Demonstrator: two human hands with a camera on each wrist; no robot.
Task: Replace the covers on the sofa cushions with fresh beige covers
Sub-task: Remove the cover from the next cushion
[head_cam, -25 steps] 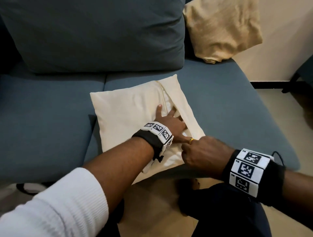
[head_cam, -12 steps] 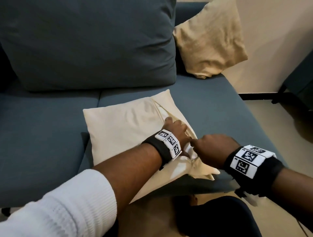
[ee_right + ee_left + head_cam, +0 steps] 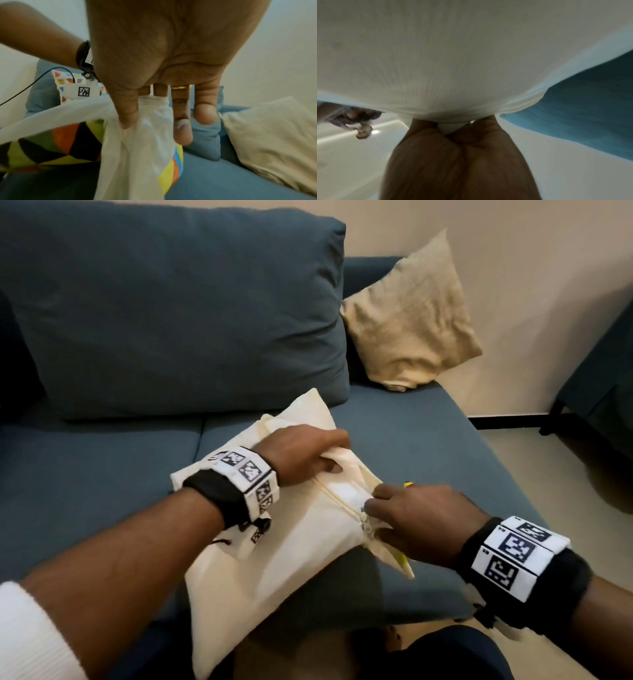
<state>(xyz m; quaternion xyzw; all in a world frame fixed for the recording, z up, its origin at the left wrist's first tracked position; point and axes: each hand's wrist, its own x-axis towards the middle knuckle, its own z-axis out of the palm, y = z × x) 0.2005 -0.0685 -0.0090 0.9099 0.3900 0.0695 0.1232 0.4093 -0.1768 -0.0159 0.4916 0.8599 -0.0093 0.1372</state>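
A cushion in a cream-beige cover (image 3: 274, 563) lies tilted on the blue sofa seat (image 3: 428, 446), its zip side facing up. My left hand (image 3: 329, 463) grips the far edge of the cover's opening, bunching cloth (image 3: 452, 127) between thumb and fingers. My right hand (image 3: 371, 505) pinches the cover fabric (image 3: 137, 125) beside the zip slider (image 3: 363, 523). White filling (image 3: 346, 494) shows in the open gap. A multicoloured patterned cloth (image 3: 51, 148) sits under the cream fabric and peeks out yellow (image 3: 401, 559) below my right hand.
A second beige cushion (image 3: 411, 320) leans in the sofa's back right corner. A large blue back cushion (image 3: 171, 302) stands behind the work. Pale floor (image 3: 565, 474) and dark furniture (image 3: 603, 378) lie to the right. My knees are below the seat edge.
My left hand went from lying flat in the opening to gripping the cover's edge. My right hand moved up along the zip and pinches fabric. The cushion has tilted up.
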